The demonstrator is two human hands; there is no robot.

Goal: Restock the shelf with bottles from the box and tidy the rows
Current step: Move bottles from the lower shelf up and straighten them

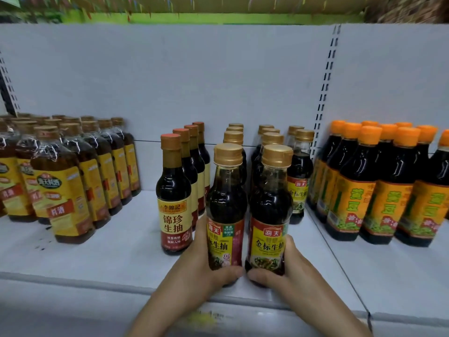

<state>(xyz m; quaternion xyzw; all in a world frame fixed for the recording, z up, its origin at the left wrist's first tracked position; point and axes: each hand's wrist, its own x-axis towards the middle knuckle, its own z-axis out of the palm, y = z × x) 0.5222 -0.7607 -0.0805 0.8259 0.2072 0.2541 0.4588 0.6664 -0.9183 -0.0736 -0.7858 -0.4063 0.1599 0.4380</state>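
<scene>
Left hand (201, 263) and right hand (288, 271) grip two gold-capped dark sauce bottles (224, 215) side by side; shoving unevenly could topple the matching rows behind (271, 139).

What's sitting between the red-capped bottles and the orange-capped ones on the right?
In the head view, three rows of gold-capped bottles stand there; the left hand and right hand grip the two front ones.

A gold-capped dark bottle (224, 203) stands upright beside its twin (270, 207) on the shelf (116, 254).
</scene>
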